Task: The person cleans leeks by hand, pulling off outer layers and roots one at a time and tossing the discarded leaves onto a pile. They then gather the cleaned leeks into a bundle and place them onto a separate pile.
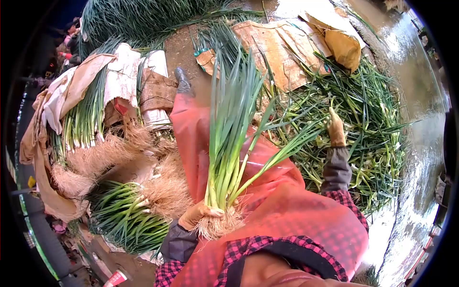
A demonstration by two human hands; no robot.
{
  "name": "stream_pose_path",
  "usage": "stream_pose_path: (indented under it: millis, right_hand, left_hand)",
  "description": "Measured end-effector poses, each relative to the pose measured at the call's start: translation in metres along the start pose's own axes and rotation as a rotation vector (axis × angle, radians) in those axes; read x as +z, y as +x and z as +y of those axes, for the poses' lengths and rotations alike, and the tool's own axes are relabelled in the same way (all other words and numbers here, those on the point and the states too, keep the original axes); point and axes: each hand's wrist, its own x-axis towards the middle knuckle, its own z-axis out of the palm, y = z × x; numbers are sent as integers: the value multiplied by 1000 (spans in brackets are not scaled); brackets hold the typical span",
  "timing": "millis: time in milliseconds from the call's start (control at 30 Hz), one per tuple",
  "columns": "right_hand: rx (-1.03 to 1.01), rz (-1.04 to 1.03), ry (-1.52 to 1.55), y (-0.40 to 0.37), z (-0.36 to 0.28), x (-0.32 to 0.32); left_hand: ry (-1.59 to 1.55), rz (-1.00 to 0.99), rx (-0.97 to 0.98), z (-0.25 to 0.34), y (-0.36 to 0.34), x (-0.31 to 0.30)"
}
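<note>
A bunch of green onions (227, 158) lies upright across the red apron (282, 191), its leaves pointing away and its pale roots close to me. Gloved, my left hand (198, 214) is wrapped round the root end of this bunch. My right hand (335, 128), also gloved, is out to the right over a heap of loose leaves and stalks (363, 162). Its fingers point away and look pressed together; whether a stalk is between them is too small to tell.
Onions with long roots (83, 124) lie at the left, partly under brown and white sacking (71, 91). Another bundle (126, 215) is at lower left. Flattened sacks (282, 52) lie ahead, near a big green pile (129, 21). Wet ground (416, 86) runs along the right.
</note>
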Motion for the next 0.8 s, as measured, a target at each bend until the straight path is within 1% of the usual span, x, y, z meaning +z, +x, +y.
stream_pose_path:
  millis: [33,67,100,167,200,233,300,367,400,433,500,567,600,667,700,733,800]
  right_hand:
    - [-46,-2,-52,-23,1,1]
    - [-166,-38,-118,-23,32,-6]
    - [-18,115,18,-57,-9,23]
    - [-59,349,-344,-48,30,15]
    - [-111,401,-178,-60,23,19]
    - [-160,447,-13,-75,11,21]
    - [-156,368,24,-79,4,14]
    - [-126,225,293,-76,-8,22]
    - [-150,196,268,-70,-10,27]
    - [-143,174,200,-78,-33,39]
    - [-158,121,104,-80,-57,55]
    - [-246,0,95,-65,-52,64]
    - [-238,-59,66,-69,-61,74]
    - [-227,-125,5,-78,-84,95]
    - [-224,-123,-26,-84,-89,106]
    - [-243,-173,-52,-82,-87,112]
    - [-270,-262,-136,-69,-81,121]
  left_hand:
    - [-139,-34,5,0,2,5]
    - [-207,-2,-23,6,5,16]
    - [-203,6,-20,11,12,20]
    - [-449,-132,-30,25,26,27]
    - [-441,-232,110,41,33,41]
    - [-435,-272,209,57,37,50]
    - [-375,-299,414,99,29,67]
    - [-270,-271,652,143,-2,80]
    - [-208,-235,787,165,-27,84]
    - [-144,-184,934,184,-56,88]
    - [-21,-39,1207,212,-123,98]
    - [100,170,1483,227,-205,112]
    - [140,271,1590,226,-242,118]
    - [203,458,1765,215,-305,128]
    - [218,537,1823,210,-330,129]
    - [229,603,1884,206,-356,129]
    - [202,699,1952,193,-384,116]
